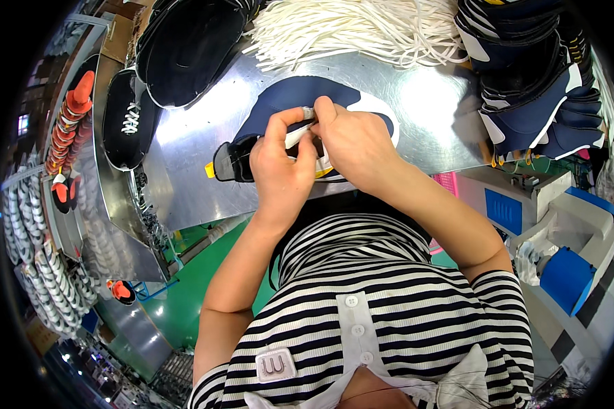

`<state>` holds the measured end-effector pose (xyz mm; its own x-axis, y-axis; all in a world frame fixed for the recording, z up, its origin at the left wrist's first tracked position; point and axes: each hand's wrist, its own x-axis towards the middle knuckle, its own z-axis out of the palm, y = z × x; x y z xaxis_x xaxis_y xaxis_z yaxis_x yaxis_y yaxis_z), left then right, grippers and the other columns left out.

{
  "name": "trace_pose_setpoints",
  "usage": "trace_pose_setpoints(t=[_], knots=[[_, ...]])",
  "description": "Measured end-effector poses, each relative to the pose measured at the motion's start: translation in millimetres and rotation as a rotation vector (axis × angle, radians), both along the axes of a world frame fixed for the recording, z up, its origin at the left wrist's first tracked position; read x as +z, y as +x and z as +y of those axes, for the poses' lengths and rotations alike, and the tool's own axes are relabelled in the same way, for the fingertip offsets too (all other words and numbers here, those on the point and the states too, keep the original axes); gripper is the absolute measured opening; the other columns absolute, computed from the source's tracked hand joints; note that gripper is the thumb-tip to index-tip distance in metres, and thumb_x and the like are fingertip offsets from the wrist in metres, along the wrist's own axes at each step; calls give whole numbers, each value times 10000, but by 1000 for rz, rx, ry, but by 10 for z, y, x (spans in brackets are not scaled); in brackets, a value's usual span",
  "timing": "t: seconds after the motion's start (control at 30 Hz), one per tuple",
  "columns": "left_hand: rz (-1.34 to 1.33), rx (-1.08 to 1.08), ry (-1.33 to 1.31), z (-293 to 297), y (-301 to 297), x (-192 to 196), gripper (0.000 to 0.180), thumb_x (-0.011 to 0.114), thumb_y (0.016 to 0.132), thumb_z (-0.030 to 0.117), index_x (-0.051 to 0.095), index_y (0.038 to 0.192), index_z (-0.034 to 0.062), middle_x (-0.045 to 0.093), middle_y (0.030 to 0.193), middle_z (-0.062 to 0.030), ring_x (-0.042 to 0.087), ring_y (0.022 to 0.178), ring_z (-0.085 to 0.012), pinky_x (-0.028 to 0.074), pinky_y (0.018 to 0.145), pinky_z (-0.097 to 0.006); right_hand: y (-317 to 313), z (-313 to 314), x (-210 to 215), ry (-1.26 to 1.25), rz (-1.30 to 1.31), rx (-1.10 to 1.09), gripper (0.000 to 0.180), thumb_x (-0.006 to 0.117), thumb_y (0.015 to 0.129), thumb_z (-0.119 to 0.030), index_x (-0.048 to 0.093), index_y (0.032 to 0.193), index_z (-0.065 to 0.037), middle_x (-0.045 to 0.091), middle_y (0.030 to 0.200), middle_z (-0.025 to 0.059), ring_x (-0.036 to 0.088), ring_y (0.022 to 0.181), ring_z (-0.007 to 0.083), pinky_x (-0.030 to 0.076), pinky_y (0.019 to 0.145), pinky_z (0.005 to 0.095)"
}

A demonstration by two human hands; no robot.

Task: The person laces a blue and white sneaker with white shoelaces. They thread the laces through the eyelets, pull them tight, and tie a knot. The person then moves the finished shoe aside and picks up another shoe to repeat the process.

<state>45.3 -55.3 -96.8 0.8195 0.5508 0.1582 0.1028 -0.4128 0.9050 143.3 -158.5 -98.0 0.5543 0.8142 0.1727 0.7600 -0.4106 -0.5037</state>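
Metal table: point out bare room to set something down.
Two bare patches on the metal table: left of the navy upper, below the black pieces; and right of it, bounded by white cords and stacked uppers. Crowded: the far side, and the middle, where the left hand and right hand meet over the upper.

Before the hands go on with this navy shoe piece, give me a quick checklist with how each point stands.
1. Shoe piece over the metal table: ok, close to the table's near edge.
2. Both hands at the piece: ok, the left hand and right hand meet over it.
3. Firm pinch on the white strip between the hands: cannot tell, the fingers hide much of it.
4. White laces near at hand: ok, a loose pile lies just beyond the piece.
5. Laces sorted straight: not ok, many cross and curl.
6. Stacked navy pieces apart from the work: ok, over to the right.
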Motion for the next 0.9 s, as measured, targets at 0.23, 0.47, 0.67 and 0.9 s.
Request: trace_pose_setpoints(t=[0.23, 0.47, 0.67, 0.9], knots=[[130, 6, -120, 123, 6, 41, 375, 707, 814, 53, 578, 1164, 20, 652, 1050, -141, 639, 860, -273, 504, 765, -356, 236, -461, 214, 240, 388, -131, 209, 700, 867, -189, 622, 1021, -72, 670, 736, 114, 680, 663, 258, 510, 593, 356], [229, -149, -351, 224, 91, 163, 488, 717, 807, -33, 518, 1248, 28, 650, 1076, -80, 639, 963, -144, 521, 855, -280, 94, -332, -185, 393, 436, -389, 144, 688, 857, -115, 675, 997, -83, 677, 760, 92, 656, 613, 223, 491, 551, 311], [296, -189, -810, 389, 92, 339, 463, 716, 829, -28, 507, 1239, 23, 634, 1030, -47, 594, 908, -86, 493, 836, -237, 186, -410, -148, 532, 357, -96, 252, 708, 789, -39, 705, 1026, -123, 627, 750, 15, 605, 588, 206, 470, 524, 293], [292, -186, -745, 235, 126, 384, 421, 706, 890, 69, 500, 1252, 15, 637, 996, -67, 614, 881, -102, 505, 799, -241, 170, -335, -52, 372, 126, 82, 175, 718, 747, -108, 673, 912, -142, 620, 797, 3, 640, 673, 206, 479, 531, 323]])
